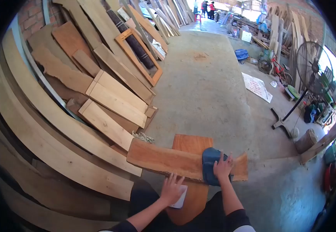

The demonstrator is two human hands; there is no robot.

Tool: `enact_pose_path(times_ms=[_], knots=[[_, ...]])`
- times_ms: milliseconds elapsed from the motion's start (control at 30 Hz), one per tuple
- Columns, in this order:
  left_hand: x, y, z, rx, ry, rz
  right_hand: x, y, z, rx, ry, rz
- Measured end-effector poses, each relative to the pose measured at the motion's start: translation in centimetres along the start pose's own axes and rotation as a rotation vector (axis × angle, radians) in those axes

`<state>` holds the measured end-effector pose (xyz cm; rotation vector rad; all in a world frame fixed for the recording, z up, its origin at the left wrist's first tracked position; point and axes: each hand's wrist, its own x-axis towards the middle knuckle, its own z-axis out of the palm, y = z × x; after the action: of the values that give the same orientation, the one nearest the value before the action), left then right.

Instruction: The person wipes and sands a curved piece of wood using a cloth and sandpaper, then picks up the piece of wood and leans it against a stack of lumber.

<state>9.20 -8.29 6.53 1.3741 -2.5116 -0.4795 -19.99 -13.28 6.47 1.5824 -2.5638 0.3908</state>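
Observation:
A long reddish-brown plank (168,157) with an uneven front edge lies crosswise over a second smooth board (193,193). Draped across the plank's right part is a dark blue pad or cloth (211,166). My right hand (223,167) rests on its right side, fingers spread and pointing forward. Close to the plank's front edge, my left hand (171,190) has its fingers apart. Beside and partly under that hand, a white sheet (180,197) lies on the lower board; what it is cannot be made out.
Many boards (117,96) lean along the left. A standing fan (314,67), a log piece (307,140) and a small bicycle (280,69) are at the right. A printed white sheet (257,87) lies on the floor. Two people (208,9) stand far back.

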Motion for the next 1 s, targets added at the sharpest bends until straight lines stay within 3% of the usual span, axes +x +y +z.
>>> enact_pose_path(times_ms=[67,167,267,400,500,600,700,800,900,1000], knots=[[4.0,-1.2,0.1,-0.102,0.194,-0.034,0.3,0.2,1.4,-0.024,0.112,-0.215],[11.4,-3.1,1.5,-0.116,0.261,-0.033,1.4,0.6,3.6,0.178,-0.137,-0.318],[15.7,-3.4,3.9,-0.014,0.249,-0.047,1.1,0.0,2.6,0.212,-0.16,-0.281],[16.9,-3.2,4.4,0.057,0.158,-0.134,-0.2,1.6,3.9,-0.032,0.097,0.032],[16.9,-3.9,4.2,0.051,0.17,-0.149,0.4,1.8,0.5,0.243,-0.09,0.216],[16.6,-3.6,4.1,0.032,0.171,-0.146,1.1,2.2,-0.1,0.397,-0.029,0.246],[16.8,-3.8,4.2,0.027,0.179,-0.141,1.9,3.6,-0.2,0.562,-0.067,0.214],[16.8,-3.5,4.3,0.018,0.186,-0.142,2.7,6.3,-0.8,0.943,-0.264,0.097],[16.7,-3.6,4.3,0.014,0.192,-0.138,2.2,6.9,-5.1,1.041,-0.473,0.063],[16.5,-3.5,4.2,0.012,0.178,-0.14,1.1,6.3,-8.7,0.28,-0.242,-0.129]])
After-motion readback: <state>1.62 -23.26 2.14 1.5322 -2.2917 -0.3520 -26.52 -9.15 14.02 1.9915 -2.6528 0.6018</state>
